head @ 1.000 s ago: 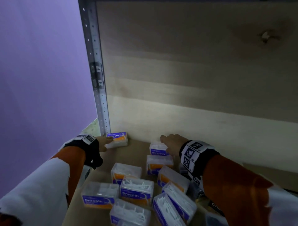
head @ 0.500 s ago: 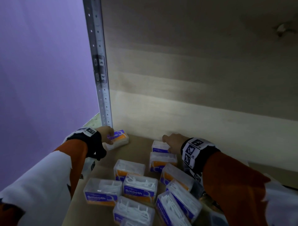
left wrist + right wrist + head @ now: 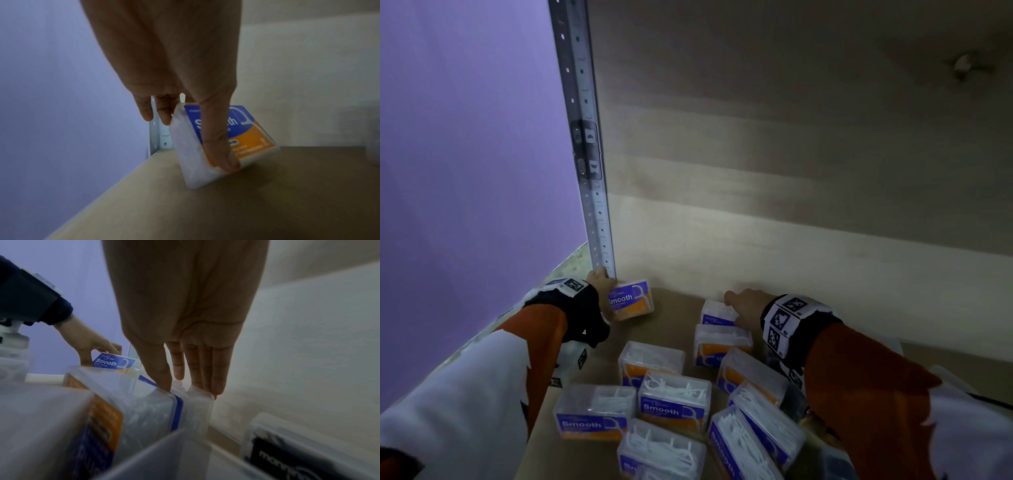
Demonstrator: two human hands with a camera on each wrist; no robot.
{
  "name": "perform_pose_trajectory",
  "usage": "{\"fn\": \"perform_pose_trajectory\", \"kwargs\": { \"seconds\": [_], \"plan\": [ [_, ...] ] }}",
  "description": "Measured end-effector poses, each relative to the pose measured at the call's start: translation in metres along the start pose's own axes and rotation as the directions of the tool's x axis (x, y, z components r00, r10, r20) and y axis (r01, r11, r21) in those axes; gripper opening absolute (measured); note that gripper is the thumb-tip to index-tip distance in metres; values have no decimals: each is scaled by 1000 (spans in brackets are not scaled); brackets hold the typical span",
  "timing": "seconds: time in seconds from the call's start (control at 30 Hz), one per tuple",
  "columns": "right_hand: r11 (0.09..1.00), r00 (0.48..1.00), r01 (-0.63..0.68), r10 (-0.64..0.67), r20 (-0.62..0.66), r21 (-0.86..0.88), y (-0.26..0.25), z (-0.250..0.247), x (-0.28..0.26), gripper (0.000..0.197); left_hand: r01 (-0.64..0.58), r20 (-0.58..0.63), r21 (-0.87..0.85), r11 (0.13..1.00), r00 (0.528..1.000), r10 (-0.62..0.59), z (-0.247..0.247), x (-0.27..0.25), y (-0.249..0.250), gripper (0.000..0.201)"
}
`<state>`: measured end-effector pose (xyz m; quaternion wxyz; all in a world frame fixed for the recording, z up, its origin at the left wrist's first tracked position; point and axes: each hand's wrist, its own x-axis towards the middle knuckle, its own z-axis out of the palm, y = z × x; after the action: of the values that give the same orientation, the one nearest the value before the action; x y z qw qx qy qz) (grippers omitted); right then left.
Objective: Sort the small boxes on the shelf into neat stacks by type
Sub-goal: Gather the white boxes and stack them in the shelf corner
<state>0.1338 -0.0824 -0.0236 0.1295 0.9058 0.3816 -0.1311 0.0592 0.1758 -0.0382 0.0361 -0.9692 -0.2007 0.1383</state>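
Observation:
My left hand [image 3: 602, 281] [image 3: 192, 140] grips a clear box with a blue-and-orange "Smooth" label [image 3: 631, 299] [image 3: 246, 129] in the shelf's back left corner. The thumb lies across the label, the fingers are behind, and the box is tilted on its lower edge. My right hand [image 3: 743, 305] [image 3: 189, 387] reaches over another box of the same kind [image 3: 715, 315] [image 3: 197, 405] near the back wall. It pinches that box's top between the thumb and straight fingers. Several more such boxes [image 3: 674, 401] lie jumbled on the shelf board [image 3: 674, 322] in front.
A perforated metal upright [image 3: 589, 171] stands right behind the left hand, with a purple wall [image 3: 465, 171] beyond the shelf's left edge. The wooden back panel [image 3: 791, 205] closes the rear. A darker, black-labelled box [image 3: 287, 456] lies at the right under my forearm.
My left hand has pushed its box back toward the corner by the upright and tipped it up. My right hand has stayed on its box.

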Motion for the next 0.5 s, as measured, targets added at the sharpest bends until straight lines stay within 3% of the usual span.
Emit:
{"fn": "perform_pose_trajectory", "kwargs": {
  "seconds": [0.23, 0.5],
  "plan": [
    [1000, 1000, 20, -20, -9, 6, 0, -1, -2, 45, -44, 43, -42, 998, 998, 46, -15, -5, 0, 53],
    [1000, 1000, 17, -17, -25, -10, 1, 3, 0, 41, -162, -12, -56, 985, 987, 161, -24, -25, 3, 50]
  ]
}}
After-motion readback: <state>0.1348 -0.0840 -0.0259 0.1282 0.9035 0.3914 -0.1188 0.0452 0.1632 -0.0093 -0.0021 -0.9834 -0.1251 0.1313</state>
